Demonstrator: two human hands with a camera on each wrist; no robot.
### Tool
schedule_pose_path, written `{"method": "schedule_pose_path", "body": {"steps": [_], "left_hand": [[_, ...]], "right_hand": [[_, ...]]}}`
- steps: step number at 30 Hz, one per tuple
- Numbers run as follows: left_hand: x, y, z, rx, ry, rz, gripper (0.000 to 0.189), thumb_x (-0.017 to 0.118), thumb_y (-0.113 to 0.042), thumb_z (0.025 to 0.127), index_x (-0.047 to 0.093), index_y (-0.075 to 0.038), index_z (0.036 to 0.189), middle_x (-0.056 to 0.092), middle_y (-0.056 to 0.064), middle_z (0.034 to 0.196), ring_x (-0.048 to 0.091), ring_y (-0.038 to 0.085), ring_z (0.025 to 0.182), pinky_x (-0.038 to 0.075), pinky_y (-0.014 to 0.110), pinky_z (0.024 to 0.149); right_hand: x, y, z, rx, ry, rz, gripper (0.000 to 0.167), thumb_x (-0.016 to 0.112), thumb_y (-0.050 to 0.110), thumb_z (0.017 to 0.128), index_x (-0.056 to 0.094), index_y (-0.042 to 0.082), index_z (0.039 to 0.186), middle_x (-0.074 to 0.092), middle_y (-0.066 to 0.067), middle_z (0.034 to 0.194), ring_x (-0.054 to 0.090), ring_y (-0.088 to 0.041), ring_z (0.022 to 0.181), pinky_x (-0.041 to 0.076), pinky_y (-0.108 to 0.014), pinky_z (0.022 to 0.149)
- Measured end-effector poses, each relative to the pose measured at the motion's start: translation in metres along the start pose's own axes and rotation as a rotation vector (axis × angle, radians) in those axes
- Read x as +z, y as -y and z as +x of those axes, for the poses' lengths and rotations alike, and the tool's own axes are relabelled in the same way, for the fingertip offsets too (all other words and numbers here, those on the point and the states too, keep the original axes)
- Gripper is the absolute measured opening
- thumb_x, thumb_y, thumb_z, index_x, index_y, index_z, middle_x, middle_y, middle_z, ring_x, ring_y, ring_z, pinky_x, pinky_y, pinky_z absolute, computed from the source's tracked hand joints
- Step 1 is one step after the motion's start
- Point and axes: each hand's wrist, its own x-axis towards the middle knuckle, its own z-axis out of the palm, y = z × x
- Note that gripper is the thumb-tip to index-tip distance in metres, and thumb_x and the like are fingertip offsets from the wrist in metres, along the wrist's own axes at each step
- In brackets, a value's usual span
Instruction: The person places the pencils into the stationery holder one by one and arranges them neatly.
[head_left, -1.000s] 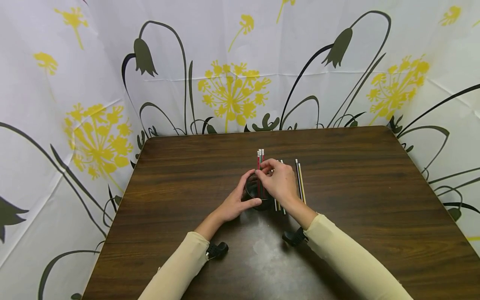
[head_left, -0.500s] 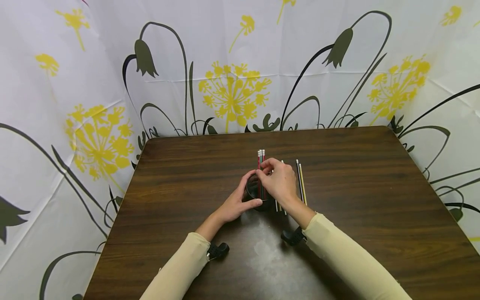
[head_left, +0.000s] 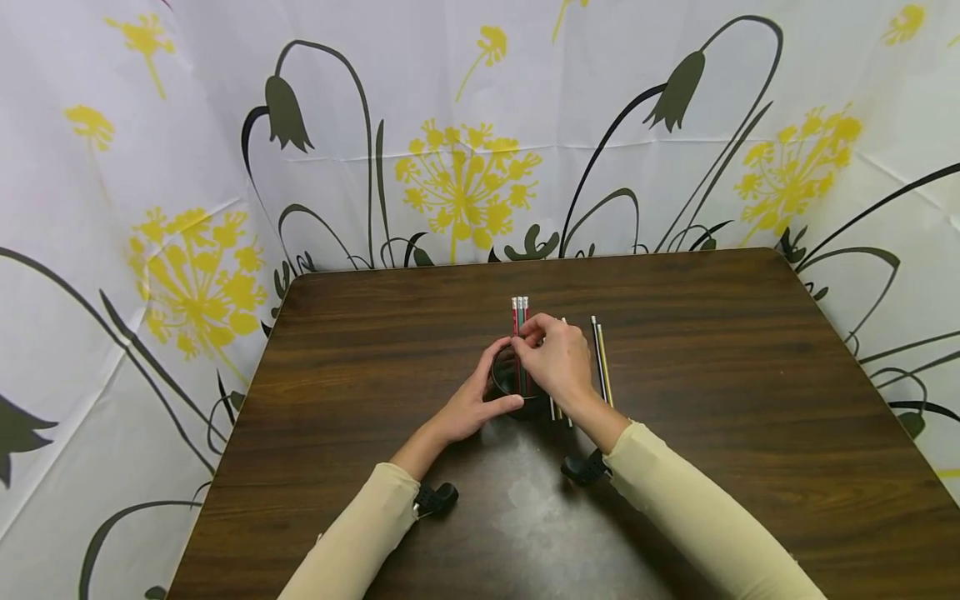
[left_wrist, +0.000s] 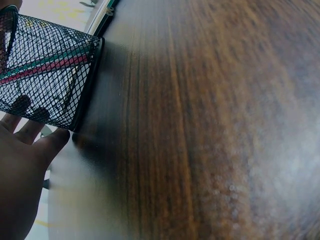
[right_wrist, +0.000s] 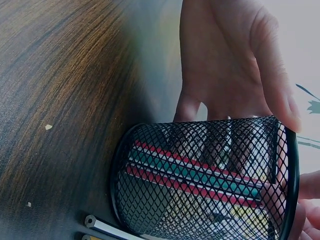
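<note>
A black mesh pencil cup (head_left: 504, 379) stands upright on the table. My left hand (head_left: 468, 407) holds it from the left, thumb at the near side of the rim and fingers round the far side. Two red pencils and a green one, the pencils (right_wrist: 195, 175), stand side by side inside the cup, white eraser ends up. At the rim my right hand (head_left: 558, 358) pinches these pencils between thumb and fingers. The right wrist view shows its fingertips (right_wrist: 309, 186) at the cup's mouth. The left wrist view has the left hand (left_wrist: 25, 160) against the mesh.
Just right of the cup, partly under the right hand, lie several more pencils (head_left: 553, 408). A black pencil (head_left: 597, 350) and a yellow one (head_left: 606, 367) lie further right. The brown wooden table (head_left: 360, 350) ends at a flower-printed curtain (head_left: 465, 100).
The pencils in the cup have shifted from a bunched position into an even row. Both hands have stayed nearly in place.
</note>
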Motion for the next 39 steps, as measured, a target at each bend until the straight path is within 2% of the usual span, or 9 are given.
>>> {"method": "schedule_pose_path", "body": {"steps": [6,12,15,19,23,27,30,34,39], "left_hand": [[0.000,0.001,0.000,0.003,-0.002,-0.003,0.081,0.064,-0.002,0.094,0.012,-0.008,0.155,0.029,0.020,0.153,0.033,0.038,0.138,0.028,0.059,0.109],[0.001,0.000,0.002,0.029,0.008,-0.023,0.081,0.063,-0.002,0.094,0.011,-0.007,0.155,0.029,0.023,0.152,0.033,0.038,0.138,0.027,0.060,0.109],[0.001,0.000,0.003,0.038,0.003,-0.023,0.082,0.063,0.000,0.093,0.011,-0.005,0.155,0.029,0.023,0.152,0.032,0.038,0.138,0.027,0.060,0.109],[0.000,-0.001,0.002,0.032,0.001,-0.012,0.082,0.063,0.000,0.093,0.010,-0.004,0.155,0.028,0.024,0.152,0.032,0.038,0.139,0.028,0.060,0.108],[0.000,-0.001,0.002,0.028,0.009,-0.011,0.082,0.063,0.000,0.093,0.009,-0.004,0.155,0.027,0.025,0.152,0.032,0.039,0.138,0.028,0.060,0.108],[-0.001,-0.001,0.001,0.031,0.006,-0.011,0.082,0.063,0.000,0.093,0.010,-0.004,0.155,0.027,0.025,0.152,0.031,0.039,0.139,0.028,0.061,0.108],[-0.001,0.000,0.000,0.029,-0.001,-0.014,0.082,0.063,0.000,0.093,0.010,-0.005,0.155,0.027,0.024,0.152,0.031,0.039,0.139,0.027,0.061,0.108],[0.000,0.001,0.000,0.027,0.009,-0.039,0.082,0.064,-0.002,0.094,0.009,-0.006,0.155,0.027,0.024,0.152,0.034,0.040,0.137,0.028,0.061,0.107],[0.000,0.001,0.000,0.033,0.010,-0.049,0.082,0.064,-0.002,0.094,0.010,-0.006,0.155,0.027,0.025,0.153,0.032,0.039,0.138,0.027,0.061,0.108]], "right_hand": [[-0.002,-0.001,0.001,0.001,0.025,0.015,0.011,0.080,0.020,0.081,0.071,0.014,0.082,0.067,0.006,0.068,0.057,-0.011,0.057,0.042,-0.030,0.049],[-0.022,-0.008,0.007,0.020,0.055,0.152,0.009,0.077,0.018,0.085,0.071,0.011,0.083,0.067,0.003,0.068,0.061,-0.010,0.052,0.046,-0.028,0.047],[-0.039,-0.022,0.014,0.072,0.044,0.213,0.009,0.074,0.017,0.087,0.071,0.009,0.087,0.068,-0.001,0.069,0.067,-0.020,0.054,0.046,-0.027,0.046],[-0.060,-0.053,0.024,0.168,0.057,0.170,0.014,0.071,0.020,0.090,0.070,0.007,0.092,0.070,-0.006,0.072,0.070,-0.028,0.060,0.045,-0.024,0.048],[-0.072,-0.087,0.025,0.265,0.158,0.073,0.019,0.069,0.023,0.093,0.070,0.005,0.097,0.071,-0.010,0.080,0.069,-0.024,0.062,0.049,-0.026,0.050],[-0.073,-0.112,0.022,0.348,0.300,0.052,0.022,0.068,0.021,0.093,0.069,0.001,0.103,0.070,-0.013,0.089,0.068,-0.020,0.065,0.054,-0.029,0.054],[-0.071,-0.124,0.019,0.386,0.372,0.051,0.025,0.069,0.021,0.093,0.068,0.000,0.107,0.070,-0.014,0.093,0.069,-0.019,0.067,0.056,-0.030,0.056],[-0.066,-0.135,0.015,0.407,0.424,0.033,0.030,0.069,0.025,0.093,0.067,0.001,0.110,0.070,-0.012,0.094,0.068,-0.017,0.068,0.056,-0.031,0.057],[-0.062,-0.141,0.015,0.408,0.431,0.022,0.029,0.069,0.025,0.093,0.069,0.000,0.109,0.070,-0.010,0.089,0.067,-0.015,0.066,0.055,-0.031,0.056]]}}
